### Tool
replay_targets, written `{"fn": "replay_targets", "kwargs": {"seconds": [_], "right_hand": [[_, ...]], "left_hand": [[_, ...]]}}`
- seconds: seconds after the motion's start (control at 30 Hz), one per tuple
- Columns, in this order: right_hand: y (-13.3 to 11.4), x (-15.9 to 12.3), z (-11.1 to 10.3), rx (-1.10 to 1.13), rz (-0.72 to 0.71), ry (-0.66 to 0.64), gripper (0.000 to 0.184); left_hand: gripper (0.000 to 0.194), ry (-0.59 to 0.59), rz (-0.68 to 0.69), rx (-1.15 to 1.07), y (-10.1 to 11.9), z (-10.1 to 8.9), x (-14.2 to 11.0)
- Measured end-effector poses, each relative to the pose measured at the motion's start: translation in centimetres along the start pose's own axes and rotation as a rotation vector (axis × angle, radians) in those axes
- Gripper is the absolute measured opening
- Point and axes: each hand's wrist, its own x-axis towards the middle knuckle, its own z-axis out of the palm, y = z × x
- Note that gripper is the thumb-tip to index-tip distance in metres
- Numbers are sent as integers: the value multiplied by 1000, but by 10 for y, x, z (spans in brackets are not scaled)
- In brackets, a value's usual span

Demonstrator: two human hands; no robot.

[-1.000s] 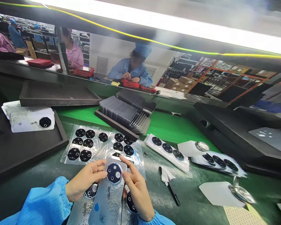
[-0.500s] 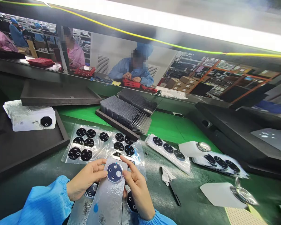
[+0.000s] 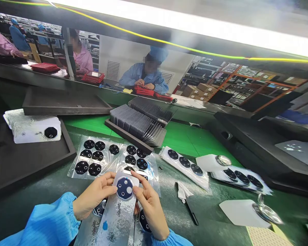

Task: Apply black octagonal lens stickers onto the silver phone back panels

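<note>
A silvery phone back panel (image 3: 119, 215) is held tilted up in front of me, with a dark blue octagonal camera piece (image 3: 124, 188) near its top and a blue spot lower down. My left hand (image 3: 93, 196) pinches its left edge beside the octagon. On the opposite edge, my right hand (image 3: 151, 205) grips with thumb and fingers, the index finger at the top corner. Other panels with dark octagons (image 3: 144, 220) lie underneath, partly covered by my hands. Just beyond are clear plastic sheets (image 3: 109, 165) carrying black octagonal pieces (image 3: 94, 169).
Stacked panels (image 3: 37, 131) sit in a black tray (image 3: 28, 164) at left. A rack of thin dark sheets (image 3: 136, 123) stands behind. To the right are bagged octagons (image 3: 184, 162), a cloth-wrapped black tool (image 3: 191, 212), and white pieces with metal lids (image 3: 246, 213). Co-workers sit beyond.
The held panel has tilted slightly, so the glare shifts and dark printed characters now show below the octagon. Both hands keep nearly the same grip and place.
</note>
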Motion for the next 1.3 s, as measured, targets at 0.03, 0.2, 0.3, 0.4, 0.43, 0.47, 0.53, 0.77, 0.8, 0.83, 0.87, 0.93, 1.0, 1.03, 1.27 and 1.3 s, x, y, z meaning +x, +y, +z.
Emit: {"fn": "replay_targets", "kwargs": {"seconds": [0.03, 0.2, 0.3, 0.4, 0.43, 0.47, 0.53, 0.77, 0.8, 0.83, 0.87, 0.93, 1.0, 1.03, 1.27, 1.3], "right_hand": [[0, 0, -1, -15, 0, -9, 66], [2, 2, -3, -59, -5, -27, 63], [3, 3, -3, -70, -9, -23, 62], [4, 4, -3, -72, -6, -28, 63], [5, 5, -3, -73, -5, -30, 62], [5, 5, -4, -75, -5, -32, 62], [6, 6, -4, -77, -5, -35, 62], [14, 10, -6, -75, -9, -35, 65], [14, 10, -6, -78, -9, -33, 65], [15, 11, -6, -85, -9, -33, 65], [15, 11, -6, -96, -8, -31, 66], [14, 10, -6, -122, -13, -26, 66], [14, 9, -5, -146, -21, -22, 65], [14, 9, -5, -155, -26, -20, 64], [18, 10, -7, -165, -42, -32, 61], [19, 10, -7, -164, -43, -32, 60]], "left_hand": [[37, -1, 13, 7, 0, 0, 0], [38, 10, 49, 49, -2, -2, 0], [36, 12, 63, 85, -1, -2, -1], [32, 23, 73, 109, 2, 0, -3], [31, 29, 77, 116, 2, 1, -4], [30, 32, 80, 123, 2, 1, -4], [28, 38, 85, 132, 2, 2, -4], [26, 47, 103, 140, 1, 3, -4], [25, 48, 103, 148, 1, 3, -4], [25, 48, 104, 157, 2, 2, -3], [25, 46, 106, 164, 2, 2, -3], [25, 43, 118, 174, 1, 1, -2], [25, 42, 134, 173, 0, 0, -1], [25, 41, 138, 171, -1, -1, -1], [23, 24, 131, 151, -4, -2, -2], [23, 29, 127, 154, -4, -2, -2]]}}
